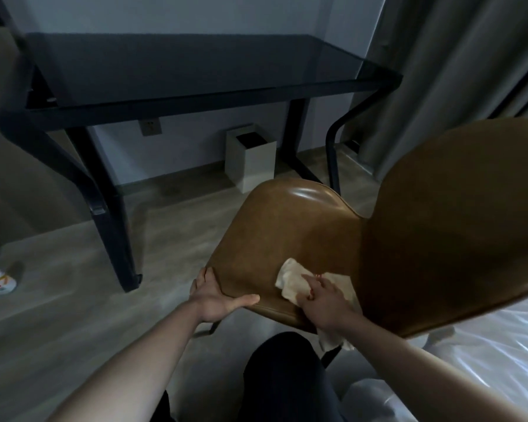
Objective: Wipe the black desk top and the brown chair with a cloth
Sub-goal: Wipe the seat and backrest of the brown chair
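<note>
Right hand (320, 296): fingers (310, 280) laid flat, slightly spread, pressing a pale cloth (290, 280) onto the near part of the brown chair (287, 226) seat. Left hand (218, 295): thumb on top, fingers curled under the seat's near-left edge, gripping it. Chair back stands right. Black worktop (180, 65) far, well apart; white bin (250, 159) beneath it.

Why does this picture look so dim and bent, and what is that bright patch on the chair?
Head view: room light is low; the wide lens bows the black desk and curtain; the patch is glare on the brown chair seat.
</note>
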`<action>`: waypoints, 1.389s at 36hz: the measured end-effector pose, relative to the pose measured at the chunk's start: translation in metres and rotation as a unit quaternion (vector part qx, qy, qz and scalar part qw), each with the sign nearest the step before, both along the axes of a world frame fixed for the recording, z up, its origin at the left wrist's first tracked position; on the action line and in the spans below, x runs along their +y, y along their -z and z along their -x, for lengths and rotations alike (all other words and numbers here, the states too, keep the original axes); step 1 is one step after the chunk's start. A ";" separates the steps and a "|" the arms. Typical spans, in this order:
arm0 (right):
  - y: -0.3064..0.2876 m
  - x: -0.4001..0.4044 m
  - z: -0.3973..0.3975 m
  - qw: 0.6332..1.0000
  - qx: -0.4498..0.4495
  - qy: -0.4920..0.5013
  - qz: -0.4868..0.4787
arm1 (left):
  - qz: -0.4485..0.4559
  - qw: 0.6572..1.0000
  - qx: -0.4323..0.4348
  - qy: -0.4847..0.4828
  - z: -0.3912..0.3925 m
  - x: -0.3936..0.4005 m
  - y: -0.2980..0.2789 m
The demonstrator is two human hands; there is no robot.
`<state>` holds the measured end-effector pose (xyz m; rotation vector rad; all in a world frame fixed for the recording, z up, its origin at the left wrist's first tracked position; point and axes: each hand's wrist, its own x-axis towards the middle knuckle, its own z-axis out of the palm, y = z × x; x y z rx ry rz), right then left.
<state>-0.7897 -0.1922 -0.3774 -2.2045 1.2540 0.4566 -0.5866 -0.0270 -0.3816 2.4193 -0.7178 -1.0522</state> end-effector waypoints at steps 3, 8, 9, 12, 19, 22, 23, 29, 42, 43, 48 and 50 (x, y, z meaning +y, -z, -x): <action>0.002 -0.001 -0.010 1.000 -0.009 0.006 0.005 | 0.004 1.000 0.000 -0.006 -0.002 -0.001 0.002; 0.005 -0.016 -0.043 0.999 -0.024 -0.018 0.030 | 0.019 1.000 0.014 -0.011 -0.004 -0.002 0.008; 0.006 -0.021 -0.052 0.999 -0.029 -0.020 0.035 | 0.020 1.000 0.018 -0.010 -0.005 -0.003 0.009; 0.008 -0.041 -0.082 0.998 -0.038 -0.023 0.041 | 0.018 0.999 0.027 -0.010 -0.009 -0.006 0.013; 0.014 -0.074 -0.133 0.998 -0.050 -0.017 0.031 | 0.028 0.999 0.027 -0.012 -0.012 -0.008 0.020; 0.011 -0.070 -0.119 0.996 -0.052 -0.050 0.048 | 0.027 0.999 0.029 -0.012 -0.011 -0.007 0.018; 0.009 -0.066 -0.111 0.995 -0.052 -0.063 0.054 | 0.024 0.999 0.030 -0.011 -0.011 -0.007 0.016; -0.001 -0.024 -0.052 0.991 -0.061 -0.100 0.057 | 0.016 0.999 0.025 -0.021 -0.001 -0.003 0.004; -0.011 0.048 0.067 0.968 -0.239 -0.009 0.078 | 0.136 0.967 0.085 -0.199 0.071 0.015 0.019; -0.011 0.051 0.066 0.968 -0.240 -0.004 0.079 | 0.149 0.967 0.077 -0.193 0.072 0.014 0.016; -0.001 0.048 0.043 0.960 -0.267 0.025 0.077 | 0.158 0.967 0.074 -0.185 0.057 0.009 0.023; 0.003 0.044 0.030 0.960 -0.266 0.024 0.080 | 0.165 0.965 0.067 -0.195 0.044 0.004 0.027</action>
